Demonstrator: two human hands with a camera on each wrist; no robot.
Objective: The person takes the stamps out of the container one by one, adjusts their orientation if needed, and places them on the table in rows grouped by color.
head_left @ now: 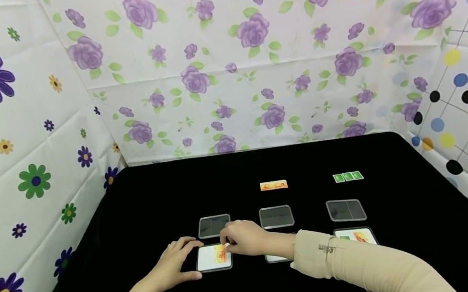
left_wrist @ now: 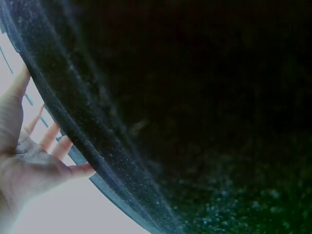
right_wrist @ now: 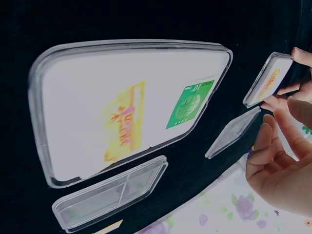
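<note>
My right hand (head_left: 244, 237) reaches across to the leftmost clear plastic case (head_left: 203, 267), which has a white base. Its thumb and fingertips pinch at the right edge of a yellow-orange stamp (head_left: 219, 253); the exact contact is partly hidden. My left hand (head_left: 173, 264) lies beside the same case, fingers extended toward its far left corner and thumb by its near left corner. In the left wrist view, the left hand (left_wrist: 34, 170) has its fingers spread. A larger view of a middle case (right_wrist: 73, 117) shows an orange stamp (right_wrist: 124, 122) and a green stamp (right_wrist: 191, 104) inside.
Three clear lids (head_left: 214, 226) lie in a row behind the cases. Farther back are a strip of orange stamps (head_left: 273, 185) and green stamps (head_left: 348, 177). A right case (head_left: 356, 237) sits partly behind my right sleeve (head_left: 351, 262). Patterned cloth surrounds the black table (head_left: 157, 193).
</note>
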